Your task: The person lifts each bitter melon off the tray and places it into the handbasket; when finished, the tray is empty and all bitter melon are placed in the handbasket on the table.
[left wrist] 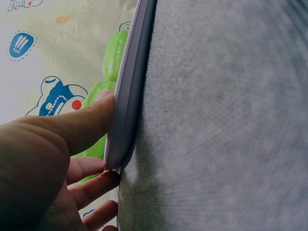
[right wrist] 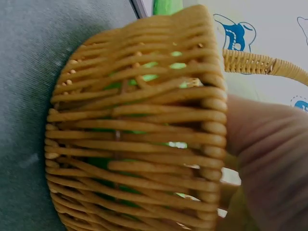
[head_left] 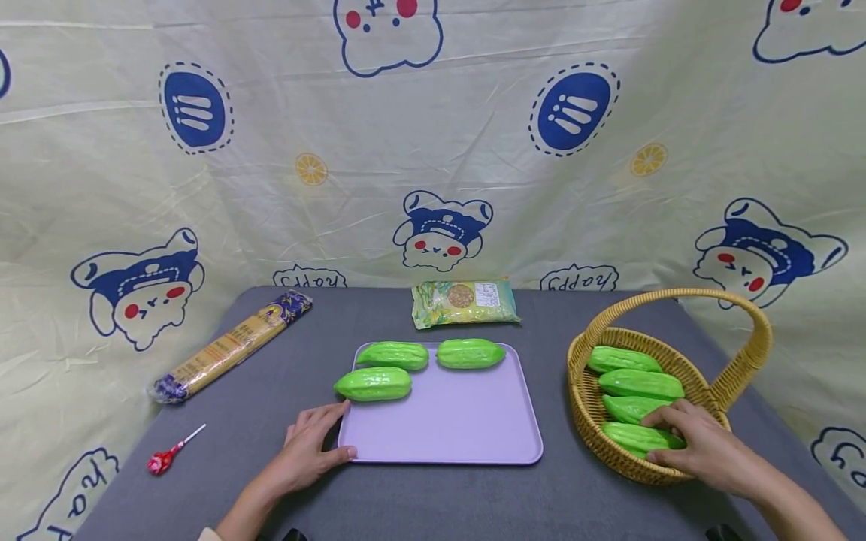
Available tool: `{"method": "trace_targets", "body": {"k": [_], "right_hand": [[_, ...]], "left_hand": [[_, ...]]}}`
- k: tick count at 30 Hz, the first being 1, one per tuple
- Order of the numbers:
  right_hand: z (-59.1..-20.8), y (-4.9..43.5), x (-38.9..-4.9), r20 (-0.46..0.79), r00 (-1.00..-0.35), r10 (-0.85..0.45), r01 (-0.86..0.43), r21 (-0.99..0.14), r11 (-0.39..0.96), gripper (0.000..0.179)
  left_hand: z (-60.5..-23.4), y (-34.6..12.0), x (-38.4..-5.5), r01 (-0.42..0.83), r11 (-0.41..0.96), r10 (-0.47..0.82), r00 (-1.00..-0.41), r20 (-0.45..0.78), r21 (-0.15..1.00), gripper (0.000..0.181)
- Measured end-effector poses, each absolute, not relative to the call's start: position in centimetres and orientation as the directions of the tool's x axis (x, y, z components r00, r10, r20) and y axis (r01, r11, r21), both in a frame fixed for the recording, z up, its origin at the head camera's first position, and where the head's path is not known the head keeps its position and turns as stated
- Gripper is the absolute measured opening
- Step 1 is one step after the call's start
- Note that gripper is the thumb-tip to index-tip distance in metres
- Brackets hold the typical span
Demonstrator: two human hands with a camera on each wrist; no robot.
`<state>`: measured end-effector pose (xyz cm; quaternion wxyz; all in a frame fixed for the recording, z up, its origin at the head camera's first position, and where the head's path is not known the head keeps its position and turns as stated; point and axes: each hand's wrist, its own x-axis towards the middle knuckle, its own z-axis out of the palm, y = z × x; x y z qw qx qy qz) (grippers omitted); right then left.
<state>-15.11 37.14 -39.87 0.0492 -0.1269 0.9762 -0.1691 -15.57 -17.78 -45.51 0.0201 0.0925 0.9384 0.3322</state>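
A screened-off tabletop set; the wider room is hidden.
Ahead of my left hand and right hand hangs a creased, off-white sheet printed with blue-capped cartoon animals, enclosing the far end and both sides of the grey, cloth-covered table under them. Things are laid out display-fashion: glossy green ribbed gourds on the lavender rectangular tray at my left fingertips and in the round tan wicker basket at my right, plus a yellow-green packet farther off, between my hands.
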Motion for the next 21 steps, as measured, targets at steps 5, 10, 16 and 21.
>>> {"method": "trace_targets", "body": {"k": [5, 10, 16, 21], "right_hand": [[-39.8, 37.5, -15.3, -0.058, -0.943, -0.328, -0.281, -0.394, 0.875, 0.036], [-39.7, 38.0, -15.6, -0.094, -0.932, -0.351, -0.283, -0.419, 0.863, 0.035], [-39.8, 38.5, -15.6, -0.077, -0.919, -0.386, -0.324, -0.408, 0.853, 0.031], [-39.8, 38.5, -15.4, -0.057, -0.922, -0.383, -0.33, -0.401, 0.854, 0.029]], "left_hand": [[-45.5, -17.8, -15.6, 0.16, 0.762, 0.187, -0.982, 0.024, 0.628, 0.071], [-45.4, -17.8, -15.6, 0.172, 0.758, 0.192, -0.981, 0.037, 0.629, 0.071], [-45.4, -17.8, -15.5, 0.18, 0.761, 0.194, -0.98, 0.045, 0.623, 0.071], [-45.4, -17.8, -15.6, 0.175, 0.761, 0.194, -0.98, 0.039, 0.625, 0.071]]}}
